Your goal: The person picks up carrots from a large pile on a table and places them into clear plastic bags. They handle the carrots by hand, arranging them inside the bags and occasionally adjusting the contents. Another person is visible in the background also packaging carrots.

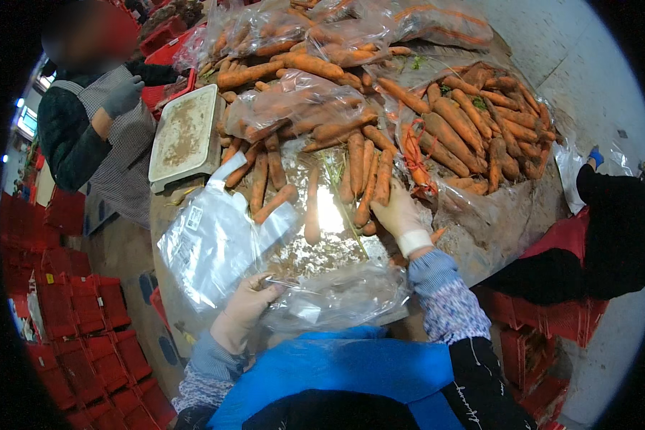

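My left hand [250, 306], gloved, pinches the edge of a clear plastic bag [333, 301] lying along the table's near side. With gloved fingers around it, my right hand [400, 212] grips a carrot [384, 177] at the right of a small group of loose carrots [357, 156]. A single carrot [313, 209] lies on the wet, soiled metal surface [330, 215] between my hands. To the left is a flat stack of clear printed bags [209, 242], with another carrot [275, 204] resting across its upper edge. Whether anything is inside the near bag is hard to tell.
A dirty white scale [185, 131] stands at the left edge. Carrots in torn plastic [295, 102] heap at the back, and an opened sack of carrots [473, 129] lies right. One person [97, 123] stands left, another [613, 231] right. Red crates [86, 306] are stacked on the floor.
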A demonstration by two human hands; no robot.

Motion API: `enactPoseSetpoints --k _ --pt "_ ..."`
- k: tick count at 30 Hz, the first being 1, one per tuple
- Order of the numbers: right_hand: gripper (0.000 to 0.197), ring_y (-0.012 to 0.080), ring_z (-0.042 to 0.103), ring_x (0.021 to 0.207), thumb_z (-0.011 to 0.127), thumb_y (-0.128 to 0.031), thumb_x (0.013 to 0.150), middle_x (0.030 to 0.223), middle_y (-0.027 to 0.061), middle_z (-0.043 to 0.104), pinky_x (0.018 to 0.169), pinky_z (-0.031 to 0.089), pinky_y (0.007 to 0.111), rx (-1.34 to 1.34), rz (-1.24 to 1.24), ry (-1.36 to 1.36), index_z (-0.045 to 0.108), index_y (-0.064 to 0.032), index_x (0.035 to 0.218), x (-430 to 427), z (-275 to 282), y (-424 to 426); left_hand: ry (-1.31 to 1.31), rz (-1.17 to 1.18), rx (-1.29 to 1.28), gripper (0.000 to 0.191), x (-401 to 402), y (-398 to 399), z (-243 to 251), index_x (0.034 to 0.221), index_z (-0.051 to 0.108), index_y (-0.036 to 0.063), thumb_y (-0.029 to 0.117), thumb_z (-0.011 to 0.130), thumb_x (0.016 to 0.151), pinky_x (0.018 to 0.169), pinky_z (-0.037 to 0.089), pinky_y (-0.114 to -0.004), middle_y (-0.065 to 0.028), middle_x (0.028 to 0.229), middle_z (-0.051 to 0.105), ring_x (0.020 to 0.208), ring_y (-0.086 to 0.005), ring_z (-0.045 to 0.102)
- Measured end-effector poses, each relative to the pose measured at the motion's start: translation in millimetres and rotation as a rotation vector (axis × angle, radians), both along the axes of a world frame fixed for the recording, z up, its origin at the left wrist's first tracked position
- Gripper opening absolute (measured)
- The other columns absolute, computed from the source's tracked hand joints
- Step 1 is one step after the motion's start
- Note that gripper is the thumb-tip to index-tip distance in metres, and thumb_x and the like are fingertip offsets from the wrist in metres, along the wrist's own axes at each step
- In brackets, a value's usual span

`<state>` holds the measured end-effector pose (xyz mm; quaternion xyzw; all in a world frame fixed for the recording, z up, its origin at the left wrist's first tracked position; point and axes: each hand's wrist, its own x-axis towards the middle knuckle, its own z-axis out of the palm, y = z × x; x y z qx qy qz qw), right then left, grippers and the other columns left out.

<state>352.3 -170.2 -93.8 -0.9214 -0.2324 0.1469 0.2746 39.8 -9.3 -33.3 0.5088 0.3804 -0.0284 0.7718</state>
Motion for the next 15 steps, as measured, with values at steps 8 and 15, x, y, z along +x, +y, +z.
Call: enactPoseSetpoints --k 8,15 --pt "0.072 0.0228 0.064 0.093 0.074 -0.013 0.072 0.111 0.0194 0.061 0.081 0.055 0.032 0.688 -0.196 0.805 0.044 0.0091 0.134 24.7 8.5 -9.4 -0.045 0.015 0.146 0.043 -9.3 6.0 9.2 0.126 0.059 -0.0023 0.015 0.071 0.089 0.088 0.051 -0.027 -0.0075 0.110 0.068 0.098 -0.0136 0.064" --pt "0.084 0.0243 0.060 0.108 0.079 -0.017 0.072 0.126 0.0180 0.055 0.094 0.050 0.034 0.716 0.044 0.590 0.037 0.0068 0.140 -67.3 64.5 -12.7 -0.145 -0.238 0.261 0.066 39.6 -8.1 15.7 0.142 0.043 0.0001 0.014 0.074 0.086 0.110 0.037 -0.035 -0.0177 0.138 0.053 0.130 -0.0248 0.048"
